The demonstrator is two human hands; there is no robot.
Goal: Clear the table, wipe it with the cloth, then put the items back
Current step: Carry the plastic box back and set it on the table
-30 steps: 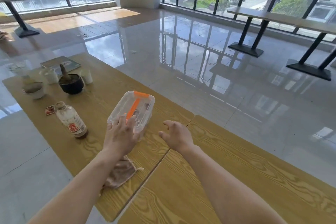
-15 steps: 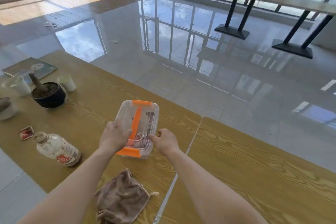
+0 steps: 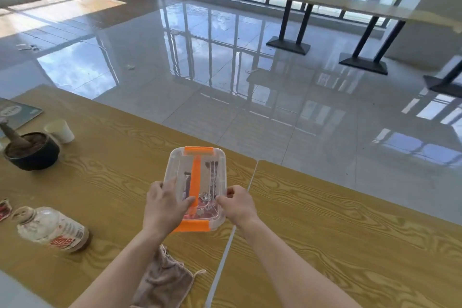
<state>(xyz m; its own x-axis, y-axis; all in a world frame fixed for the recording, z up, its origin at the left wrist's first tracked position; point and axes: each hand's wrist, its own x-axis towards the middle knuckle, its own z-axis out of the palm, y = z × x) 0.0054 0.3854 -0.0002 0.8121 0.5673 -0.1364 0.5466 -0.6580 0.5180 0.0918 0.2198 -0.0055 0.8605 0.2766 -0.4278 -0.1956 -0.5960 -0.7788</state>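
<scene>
Both your forearms reach forward over the wooden worktop (image 3: 337,227). Your left hand (image 3: 165,205) wraps the near left side of the clear orange-latched box (image 3: 200,175), thumb across the lid; your right hand (image 3: 237,204) pinches its right rim, each grip closed on it. The box is just beside the worktop's seam. The cloth (image 3: 162,280) lies crumpled beneath your left forearm, the bottle (image 3: 52,229) on its side further left.

I see two wood-grain tables butted end to end, left table (image 3: 112,177) and right table (image 3: 350,232), pale seam (image 3: 225,255) between. On left table:
- bottle (image 3: 52,229) near front edge
- red wrapper (image 3: 3,209) just beside it
- dark bowl (image 3: 32,155) with pestle (image 3: 11,132)
- paper cup (image 3: 60,130) just beside bowl
- booklet (image 3: 17,112) at far corner
- brownish cloth (image 3: 162,280) near seam

Clear box (image 3: 200,170) over right end; can't tell if it rests.
</scene>
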